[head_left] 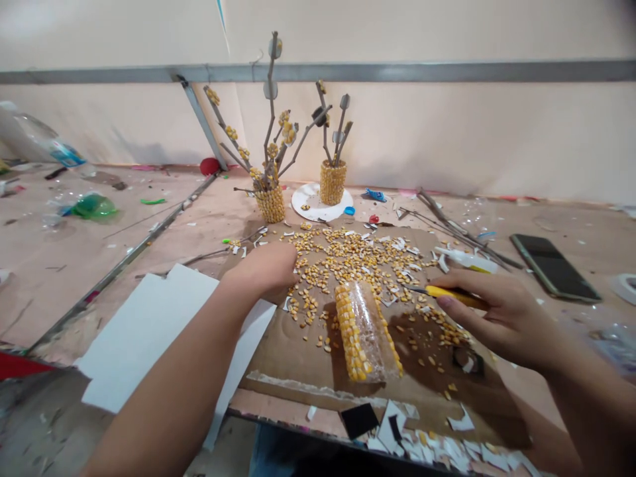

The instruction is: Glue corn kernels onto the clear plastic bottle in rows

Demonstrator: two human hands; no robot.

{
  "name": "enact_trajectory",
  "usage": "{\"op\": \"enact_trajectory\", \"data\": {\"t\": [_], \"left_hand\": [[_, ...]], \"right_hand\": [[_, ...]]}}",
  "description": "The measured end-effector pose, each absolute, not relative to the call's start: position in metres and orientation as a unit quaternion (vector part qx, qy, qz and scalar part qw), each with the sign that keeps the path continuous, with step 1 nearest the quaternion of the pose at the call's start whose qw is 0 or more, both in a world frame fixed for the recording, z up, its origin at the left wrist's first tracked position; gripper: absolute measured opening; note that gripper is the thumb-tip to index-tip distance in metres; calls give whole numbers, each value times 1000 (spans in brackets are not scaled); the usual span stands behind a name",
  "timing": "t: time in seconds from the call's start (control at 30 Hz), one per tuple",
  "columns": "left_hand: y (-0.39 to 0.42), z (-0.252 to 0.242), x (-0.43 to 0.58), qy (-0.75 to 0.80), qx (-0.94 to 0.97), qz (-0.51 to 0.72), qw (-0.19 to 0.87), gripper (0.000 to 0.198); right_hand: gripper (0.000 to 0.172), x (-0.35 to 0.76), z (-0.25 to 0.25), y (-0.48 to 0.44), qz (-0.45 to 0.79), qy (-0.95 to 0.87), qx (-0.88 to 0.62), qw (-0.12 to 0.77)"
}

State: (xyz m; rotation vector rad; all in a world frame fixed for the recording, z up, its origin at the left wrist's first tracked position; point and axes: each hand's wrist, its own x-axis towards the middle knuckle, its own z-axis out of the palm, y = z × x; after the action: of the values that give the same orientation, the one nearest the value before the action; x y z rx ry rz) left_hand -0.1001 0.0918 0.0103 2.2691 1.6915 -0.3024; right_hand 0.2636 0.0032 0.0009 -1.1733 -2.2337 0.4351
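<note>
My left hand [272, 266] is closed, with its fingertips down at the left side of loose corn kernels [342, 255]; whatever it pinches is hidden. My right hand [501, 315] grips a yellow-handled craft knife [450, 293], its thin dark tip pointing left over the kernels. Between my hands a clear plastic cylinder [368, 331] lies on a sheet of brown cardboard [293, 361]. Rows of yellow kernels cover its left side and right edge, while a bare shiny strip runs down the middle.
Two kernel-covered pots [271, 204] with twigs stand at the back, one on a white plate [311, 211]. White paper [144, 331] lies under my left arm. A phone [555, 267], a glue bottle [470, 260] and twigs [462, 228] are at right. Paper scraps [392, 427] litter the front edge.
</note>
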Motion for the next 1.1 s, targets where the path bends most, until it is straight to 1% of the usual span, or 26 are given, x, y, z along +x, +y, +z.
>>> {"op": "enact_trajectory", "data": {"t": [0.1, 0.23, 0.3, 0.37, 0.4, 0.43, 0.5, 0.57, 0.63, 0.77, 0.87, 0.93, 1.03, 1.1], "left_hand": [[94, 12, -100, 584, 792, -74, 162, 15], [94, 24, -97, 540, 814, 11, 214, 21], [90, 28, -91, 507, 812, 103, 271, 27], [83, 27, -82, 453, 744, 278, 405, 28], [79, 26, -77, 434, 701, 334, 456, 28], [75, 24, -71, 420, 662, 379, 493, 29], [67, 18, -61, 396, 602, 429, 544, 30], [60, 14, -53, 391, 568, 450, 567, 31], [53, 11, -47, 395, 540, 468, 578, 31], [44, 5, -40, 394, 524, 478, 585, 29], [38, 5, -38, 388, 521, 475, 594, 30], [35, 7, -36, 390, 524, 472, 593, 30], [31, 15, -33, 398, 543, 451, 586, 31], [29, 19, -32, 399, 552, 436, 588, 30]], "right_hand": [[18, 260, -3, 2, 182, -826, -447, 291], [26, 242, 1, 8, 215, -800, -471, 303], [32, 228, 8, 14, 233, -806, -457, 294], [42, 215, 15, 23, 224, -814, -433, 315], [47, 208, 18, 28, 215, -816, -418, 337], [51, 203, 18, 33, 203, -813, -405, 365], [53, 193, 16, 41, 197, -807, -384, 404], [50, 186, 10, 45, 211, -808, -375, 403], [42, 181, 2, 47, 213, -813, -367, 398], [21, 179, -12, 45, 183, -798, -343, 461], [12, 176, -12, 40, 189, -794, -324, 478], [11, 172, -8, 35, 211, -786, -316, 487], [12, 164, -3, 28, 236, -746, -321, 534], [17, 160, -2, 24, 237, -735, -307, 557]]}}
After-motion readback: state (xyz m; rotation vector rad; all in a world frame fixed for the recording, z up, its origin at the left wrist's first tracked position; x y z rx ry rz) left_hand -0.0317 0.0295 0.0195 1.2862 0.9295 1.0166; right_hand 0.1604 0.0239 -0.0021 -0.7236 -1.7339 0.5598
